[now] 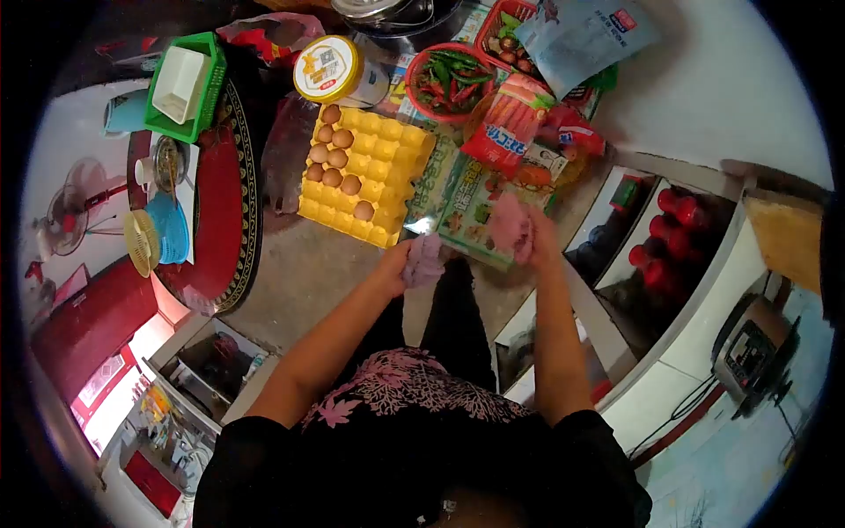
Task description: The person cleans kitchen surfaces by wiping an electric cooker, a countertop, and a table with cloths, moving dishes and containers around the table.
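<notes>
My left hand (394,267) is closed around a crumpled lilac cloth (424,261), which bunches up past my fingers. A pink cloth (509,224) is gripped in my right hand (543,239), part of it hanging loose to the left. Both hands are in front of my body, apart from each other. Just beyond my left hand lies a yellow egg tray (380,160) with several brown eggs (331,176), mostly along its left side. A green printed box or packet (471,209) lies beyond and between the hands.
Past the tray stand a yellow-lidded tub (328,70), a red basket of peppers (449,82), a red sausage packet (510,123) and a grey-blue bag (585,40). At left is a round red table (211,185); at right, shelves with red items (673,233) and a cooker (753,343).
</notes>
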Tool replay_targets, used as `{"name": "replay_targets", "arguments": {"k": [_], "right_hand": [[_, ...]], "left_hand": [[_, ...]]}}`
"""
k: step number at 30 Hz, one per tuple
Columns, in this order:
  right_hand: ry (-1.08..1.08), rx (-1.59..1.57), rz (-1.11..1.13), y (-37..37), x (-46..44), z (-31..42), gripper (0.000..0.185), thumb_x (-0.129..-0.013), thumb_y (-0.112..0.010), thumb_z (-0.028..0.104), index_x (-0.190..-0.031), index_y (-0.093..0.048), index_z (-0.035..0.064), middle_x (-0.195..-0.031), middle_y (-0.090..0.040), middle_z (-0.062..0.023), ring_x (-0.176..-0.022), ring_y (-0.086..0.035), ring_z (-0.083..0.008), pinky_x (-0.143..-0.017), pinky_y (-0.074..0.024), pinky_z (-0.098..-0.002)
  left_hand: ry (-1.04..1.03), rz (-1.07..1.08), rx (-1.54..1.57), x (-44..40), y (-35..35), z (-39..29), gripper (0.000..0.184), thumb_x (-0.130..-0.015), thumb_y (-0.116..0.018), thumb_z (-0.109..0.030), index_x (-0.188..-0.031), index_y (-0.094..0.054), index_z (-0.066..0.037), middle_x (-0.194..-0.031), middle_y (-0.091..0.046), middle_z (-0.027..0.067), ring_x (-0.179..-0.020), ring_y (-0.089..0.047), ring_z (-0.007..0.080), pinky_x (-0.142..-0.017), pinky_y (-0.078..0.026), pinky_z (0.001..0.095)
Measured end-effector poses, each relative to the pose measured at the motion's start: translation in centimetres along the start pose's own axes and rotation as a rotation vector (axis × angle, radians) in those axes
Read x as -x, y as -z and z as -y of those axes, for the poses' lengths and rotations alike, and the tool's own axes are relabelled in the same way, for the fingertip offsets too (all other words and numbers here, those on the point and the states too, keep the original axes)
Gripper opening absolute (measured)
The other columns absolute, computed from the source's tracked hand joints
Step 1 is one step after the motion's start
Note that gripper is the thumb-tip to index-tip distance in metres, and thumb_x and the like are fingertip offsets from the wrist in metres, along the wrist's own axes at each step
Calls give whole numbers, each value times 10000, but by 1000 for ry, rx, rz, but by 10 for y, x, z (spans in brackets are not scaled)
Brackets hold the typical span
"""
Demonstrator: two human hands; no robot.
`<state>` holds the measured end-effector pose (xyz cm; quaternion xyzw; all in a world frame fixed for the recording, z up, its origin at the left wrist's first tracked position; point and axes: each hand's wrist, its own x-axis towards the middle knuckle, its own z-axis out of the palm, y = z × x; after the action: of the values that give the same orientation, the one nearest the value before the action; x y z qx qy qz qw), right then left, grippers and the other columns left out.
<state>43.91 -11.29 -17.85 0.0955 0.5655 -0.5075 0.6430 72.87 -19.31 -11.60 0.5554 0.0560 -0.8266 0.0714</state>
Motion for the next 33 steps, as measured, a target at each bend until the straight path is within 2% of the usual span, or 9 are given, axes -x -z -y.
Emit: {"name": "replay_targets", "arguments": {"k": [3,8,14,18,21,24,27,29,33], "right_hand": [[293,313,-98,-97,19,-5,261,-875,-545,253,-1043,-602,61,-968,-575,-97,-763,-581,-199,-628,-475,-283],[1412,1581,-294,-145,-46,-81,474,-725,-667,211,-1162,-538,83,-1194,-508,-96,-1053,-513,-276,-801,-464,-405],[1378,1668,-176,-110,-59,-83,443,-716,-607,76,-1152,-538,105,-1129,-530,-94,-1001,-516,-330,-781,-451,-424],[865,1012,-855,21,-50,-68,236,-814,-529,77,-1046,-567,56,-908,-583,-119,-796,-572,-302,-647,-443,-399],[792,1190,-1126,51,-24,-62,189,-877,-514,152,-1020,-565,42,-853,-600,-116,-759,-575,-303,-619,-435,-382],[955,700,-789,-14,-47,-98,226,-875,-527,194,-1045,-559,49,-823,-599,-112,-771,-567,-317,-667,-436,-384],[638,968,-518,-141,-31,-126,258,-864,-502,223,-1059,-548,60,-972,-578,-120,-892,-545,-328,-797,-423,-377],[1365,1674,-560,-168,-37,-167,313,-843,-484,237,-1105,-529,72,-1150,-512,-118,-1025,-498,-307,-884,-402,-358],[936,889,-136,-142,-7,-142,421,-810,-500,209,-1207,-482,70,-1242,-445,-124,-1124,-452,-271,-938,-374,-336]], "left_hand": [[24,-62,17,3,20,-1,305,-923,-414,-291,-1093,-569,-92,-989,-627,71,-851,-632,241,-784,-526,392],[65,320,79,3,113,-9,311,-931,-418,-291,-1114,-564,-87,-1020,-629,63,-885,-618,220,-810,-516,376],[-94,-140,25,51,142,-11,250,-933,-418,-298,-1027,-558,-113,-905,-596,59,-747,-579,205,-697,-504,321],[41,300,213,34,259,-13,220,-936,-412,-296,-938,-528,-108,-798,-526,59,-631,-513,196,-597,-469,289],[-25,62,218,57,243,-17,211,-930,-422,-290,-935,-525,-105,-781,-514,54,-609,-485,191,-578,-469,292],[65,605,505,54,247,-9,224,-918,-439,-297,-966,-531,-99,-827,-548,67,-666,-541,212,-602,-502,325],[-103,-178,154,76,203,-6,244,-912,-441,-301,-1001,-538,-96,-875,-587,82,-759,-597,247,-661,-532,372],[-65,-89,153,70,214,-4,261,-913,-433,-300,-1025,-537,-88,-909,-602,93,-815,-610,276,-707,-538,404],[-80,35,154,65,222,1,270,-916,-415,-288,-1035,-539,-80,-924,-609,97,-830,-617,293,-726,-539,419]]}}
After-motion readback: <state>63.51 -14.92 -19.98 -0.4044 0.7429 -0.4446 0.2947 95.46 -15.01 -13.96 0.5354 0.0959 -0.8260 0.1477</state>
